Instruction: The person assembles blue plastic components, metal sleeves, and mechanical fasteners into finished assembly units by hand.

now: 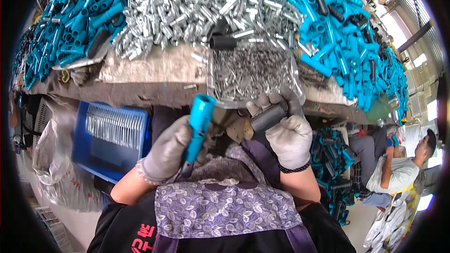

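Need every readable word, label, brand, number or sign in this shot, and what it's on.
Black garment: large red characters, not copied here.
Clear plastic bag: red print, too small and creased to read.
Teal tube, left hand: no legible text.
Black cylinder, right hand: no legible text.

Left hand (166,151): fingers partly hidden behind the blue tube (200,117), mid-frame
Metal pile (187,16): chopped off up top
Tray bits (253,72): honestly too tiny to tell

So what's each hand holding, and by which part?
Left hand: teal tube, gripped around its lower half. Right hand: black cylinder, held toward its right end.
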A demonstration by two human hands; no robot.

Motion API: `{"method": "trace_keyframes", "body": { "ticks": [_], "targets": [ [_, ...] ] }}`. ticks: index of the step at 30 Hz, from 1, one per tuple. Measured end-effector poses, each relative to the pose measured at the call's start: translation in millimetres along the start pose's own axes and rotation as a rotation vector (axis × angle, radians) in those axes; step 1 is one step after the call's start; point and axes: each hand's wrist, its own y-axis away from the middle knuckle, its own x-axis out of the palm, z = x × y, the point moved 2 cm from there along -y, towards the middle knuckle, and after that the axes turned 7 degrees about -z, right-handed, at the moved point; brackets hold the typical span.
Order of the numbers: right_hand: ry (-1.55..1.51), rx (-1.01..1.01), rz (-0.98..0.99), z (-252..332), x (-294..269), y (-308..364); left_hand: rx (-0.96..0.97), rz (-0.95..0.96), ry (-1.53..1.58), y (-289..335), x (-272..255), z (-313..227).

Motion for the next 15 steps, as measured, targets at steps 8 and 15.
{"method": "trace_keyframes", "body": {
  "ticks": [8, 15],
  "targets": [
    [0.038, -0.066, 0.362, 2.8, -39.5, 22.6, -0.051, 0.194, -0.421, 23.7, 16.2, 64.9],
    [0.114, 0.013, 0.236, 17.8, -26.7, 42.2, 0.01, 0.163, -0.509, 21.9, 30.0, 62.0]
  ]
}}
